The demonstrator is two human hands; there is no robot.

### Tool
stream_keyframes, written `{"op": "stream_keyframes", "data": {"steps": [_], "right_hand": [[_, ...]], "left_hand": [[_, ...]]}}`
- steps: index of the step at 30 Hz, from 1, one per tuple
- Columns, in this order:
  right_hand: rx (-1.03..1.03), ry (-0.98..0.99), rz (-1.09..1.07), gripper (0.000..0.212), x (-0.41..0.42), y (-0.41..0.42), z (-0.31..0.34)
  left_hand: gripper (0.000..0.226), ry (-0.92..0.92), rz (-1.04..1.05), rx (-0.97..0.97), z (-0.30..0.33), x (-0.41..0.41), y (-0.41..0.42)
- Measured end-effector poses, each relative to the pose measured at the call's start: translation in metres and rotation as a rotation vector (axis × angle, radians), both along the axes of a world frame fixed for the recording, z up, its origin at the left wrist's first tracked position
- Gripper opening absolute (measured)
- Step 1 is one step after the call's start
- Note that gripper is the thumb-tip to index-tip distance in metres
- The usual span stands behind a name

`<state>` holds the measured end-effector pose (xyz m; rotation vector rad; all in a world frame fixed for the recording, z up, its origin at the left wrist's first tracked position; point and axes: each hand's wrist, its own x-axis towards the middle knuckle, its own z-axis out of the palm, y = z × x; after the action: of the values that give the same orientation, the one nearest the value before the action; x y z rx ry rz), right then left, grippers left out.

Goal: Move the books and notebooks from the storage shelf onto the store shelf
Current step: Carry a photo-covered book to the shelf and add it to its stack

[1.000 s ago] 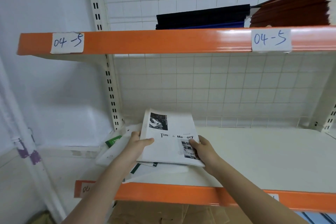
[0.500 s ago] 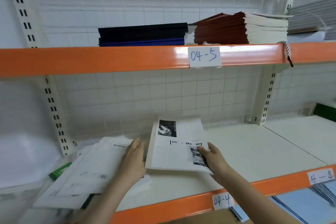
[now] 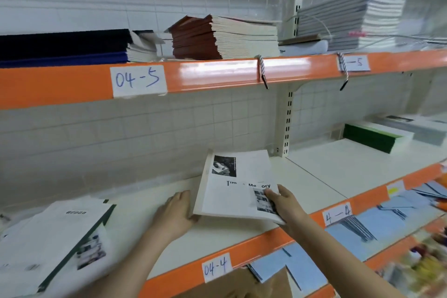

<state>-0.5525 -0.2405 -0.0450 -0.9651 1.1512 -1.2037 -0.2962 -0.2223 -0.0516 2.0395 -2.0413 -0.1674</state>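
book: white softcover (image 3: 238,184), b/w photo top left of cover, title partly readable ("Tim… Me…ory"). It's in both my hands over the white shelf board (image 3: 314,176); near edge looks raised, far edge close to the board. Can't tell if it's touching.
right hand: (image 3: 284,203) closed on the book's near right corner, thumb on top over the small cover photo, fingers hidden under it.
left hand: (image 3: 177,213) at the book's left edge near the lower corner, fingers curled and touching that edge; looks like a support, not a full wrap.
shelf level: the one tagged "04-4" (image 3: 215,267) on the orange front rail (image 3: 242,254).
loose pile: similar white books (image 3: 55,237) lying skewed at the far left of the same board, well apart from the one I hold. Blurry.
same board, right bay: green-spined stack (image 3: 371,136), another pale stack behind it.
shelf above: tagged "04-5" (image 3: 138,80); holds a black/blue stack (image 3: 65,47), a red-brown stack (image 3: 217,37), a grey stack (image 3: 350,19).
below: blue notebooks (image 3: 358,230) on the lower level, cardboard at the bottom edge.
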Motion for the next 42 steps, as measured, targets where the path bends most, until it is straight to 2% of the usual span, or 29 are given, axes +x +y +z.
{"op": "stream_keyframes", "data": {"steps": [4,13,21,26,28,33,37,42], "right_hand": [[-0.010,-0.008,-0.011,0.008,-0.049,-0.012,0.001],[-0.001,0.024,-0.010,0.008,-0.178,-0.035,-0.002],[0.036,0.047,-0.092,0.033,-0.277,-0.043,-0.010],[0.033,0.062,-0.136,0.021,-0.326,-0.049,-0.013],[0.009,0.053,-0.138,0.006,-0.343,-0.050,-0.012],[0.011,0.038,-0.176,0.021,-0.389,-0.069,-0.021],[0.008,0.034,-0.182,0.010,-0.422,-0.089,-0.021],[0.006,0.052,-0.208,0.013,-0.469,-0.141,-0.017]], "left_hand": [[0.065,-0.093,-0.004,0.048,0.011,-0.050,-0.014],[0.062,-0.082,-0.014,0.060,0.014,-0.173,-0.038],[0.057,-0.068,-0.099,0.029,0.014,-0.276,-0.059],[0.048,-0.078,-0.166,0.025,0.014,-0.328,-0.086],[0.049,-0.087,-0.201,0.013,0.012,-0.348,-0.097],[0.055,-0.089,-0.281,0.016,0.003,-0.394,-0.128],[0.048,-0.093,-0.300,0.005,0.002,-0.431,-0.162],[0.045,-0.092,-0.324,-0.008,0.004,-0.478,-0.209]]}}
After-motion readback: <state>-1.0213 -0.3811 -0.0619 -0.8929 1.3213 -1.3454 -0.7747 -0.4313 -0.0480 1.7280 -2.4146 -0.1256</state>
